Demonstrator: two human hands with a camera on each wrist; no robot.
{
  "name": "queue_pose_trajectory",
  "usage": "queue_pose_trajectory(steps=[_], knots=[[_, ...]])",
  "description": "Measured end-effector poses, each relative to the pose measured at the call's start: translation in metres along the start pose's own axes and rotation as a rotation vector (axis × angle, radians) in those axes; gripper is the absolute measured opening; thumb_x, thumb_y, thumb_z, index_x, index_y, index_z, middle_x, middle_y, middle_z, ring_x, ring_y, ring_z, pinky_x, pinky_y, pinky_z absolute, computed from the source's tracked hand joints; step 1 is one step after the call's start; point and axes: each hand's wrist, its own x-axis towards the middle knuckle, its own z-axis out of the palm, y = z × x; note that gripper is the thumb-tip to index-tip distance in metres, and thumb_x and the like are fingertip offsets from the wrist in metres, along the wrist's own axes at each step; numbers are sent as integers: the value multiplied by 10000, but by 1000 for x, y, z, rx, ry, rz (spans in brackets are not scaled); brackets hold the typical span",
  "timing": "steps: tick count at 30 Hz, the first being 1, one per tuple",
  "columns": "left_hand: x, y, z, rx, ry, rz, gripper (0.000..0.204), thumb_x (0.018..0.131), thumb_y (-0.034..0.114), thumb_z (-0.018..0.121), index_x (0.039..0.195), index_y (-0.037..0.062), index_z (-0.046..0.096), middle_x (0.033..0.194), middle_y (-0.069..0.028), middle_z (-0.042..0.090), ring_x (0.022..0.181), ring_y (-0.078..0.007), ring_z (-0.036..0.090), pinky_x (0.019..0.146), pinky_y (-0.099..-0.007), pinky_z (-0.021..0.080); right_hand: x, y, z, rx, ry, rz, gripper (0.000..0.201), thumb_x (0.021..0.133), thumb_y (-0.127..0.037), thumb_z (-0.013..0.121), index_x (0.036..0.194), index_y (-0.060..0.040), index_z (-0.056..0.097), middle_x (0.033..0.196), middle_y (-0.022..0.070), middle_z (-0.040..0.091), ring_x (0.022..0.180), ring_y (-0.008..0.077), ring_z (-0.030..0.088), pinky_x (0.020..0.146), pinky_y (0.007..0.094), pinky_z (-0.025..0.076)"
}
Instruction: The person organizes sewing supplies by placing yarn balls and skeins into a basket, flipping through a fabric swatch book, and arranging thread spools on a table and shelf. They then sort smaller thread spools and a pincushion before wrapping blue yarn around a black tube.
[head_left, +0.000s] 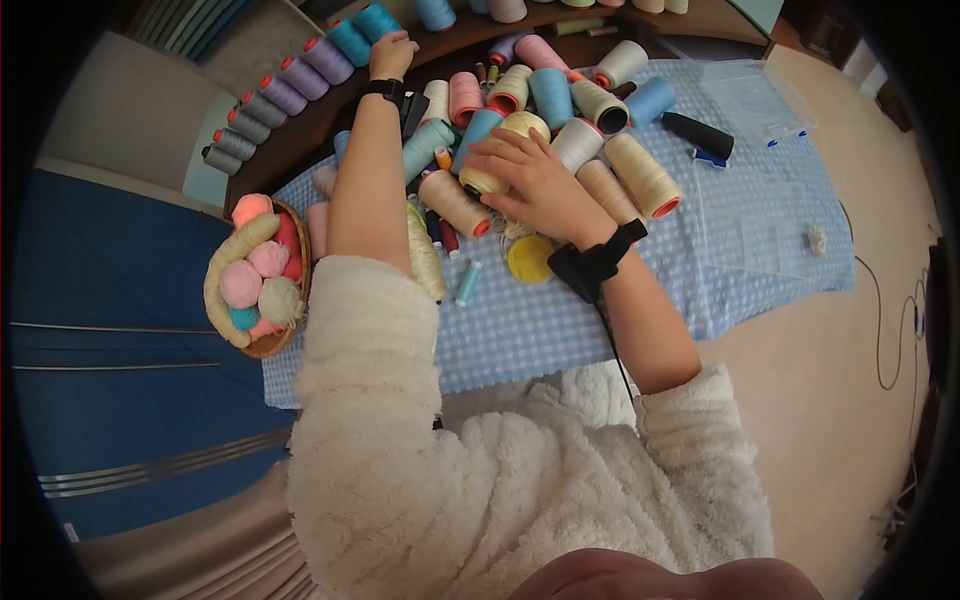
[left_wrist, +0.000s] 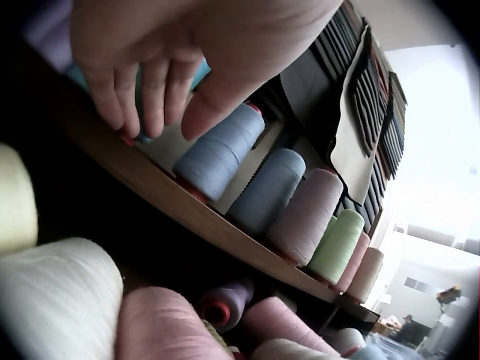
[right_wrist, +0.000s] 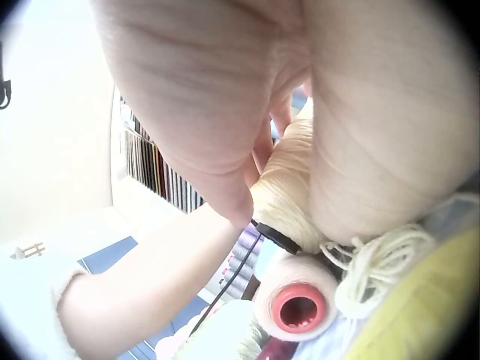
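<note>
Left hand (head_left: 393,56), fingers extended, reaches a teal cone (head_left: 376,20); right hand (head_left: 545,185) spreads over a cream cone (right_wrist: 283,201); lifting likely needs closing.

The tablecloth (head_left: 530,340) is light blue-and-white check. At the table's left edge, the basket (head_left: 304,240) is brown; its contents include a teal ball (head_left: 243,317), pink balls (head_left: 240,284) and a cream skein (head_left: 236,250).

Beyond the far edge: grey cones (head_left: 235,143), purple cones (head_left: 303,78) and teal cones (head_left: 350,42), plain, with red tips on several; also a light green cone (left_wrist: 337,247) and a cone (left_wrist: 305,217) that appears mauve under poor light.

Centre: pale yellow cone (head_left: 486,182), black base; beige cone (head_left: 455,203), red core.

Towards the near edge: yellow disc (head_left: 530,259). Towards the right edge: black cone (head_left: 697,133).
</note>
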Motion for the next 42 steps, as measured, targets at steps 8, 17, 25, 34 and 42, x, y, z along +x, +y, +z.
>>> queue_pose_trajectory(steps=[8,17,25,34,42], knots=[[8,-8,-5,-55,-200,-58,376,775,220,775,1097,28,751,1086,-101,725,1045,-206,642,921,-319,485,-3,1,0,-25,12,-3,485,872,-244,699,1337,-136,610,1399,51,579,1391,303,424,1181,514,256],[-43,162,60,-158,-697,218,373,876,136,729,1212,4,634,1082,-140,705,958,-202,667,766,-335,551,-5,3,3,-55,19,-4,485,863,-285,705,1320,-150,614,1391,27,582,1403,285,413,1193,519,251],[-78,171,115,706,-1015,625,368,801,77,661,1163,133,696,1028,-167,702,989,-303,659,893,-378,521,-3,3,5,-49,38,-6,466,846,-290,702,1282,-144,632,1344,36,602,1390,282,426,1182,546,267],[-129,163,82,722,-996,922,692,611,-39,736,1240,220,611,1414,0,469,1298,-270,480,1052,-416,464,-2,-2,-1,11,0,21,465,859,-222,705,1305,-121,619,1372,78,580,1377,301,429,1188,525,253],[-105,191,44,944,-718,968,731,622,274,814,1320,228,602,1287,15,606,1161,-278,561,965,-427,442,-1,2,0,-13,8,2,446,863,-241,692,1288,-122,629,1363,65,577,1358,293,444,1173,518,275]])
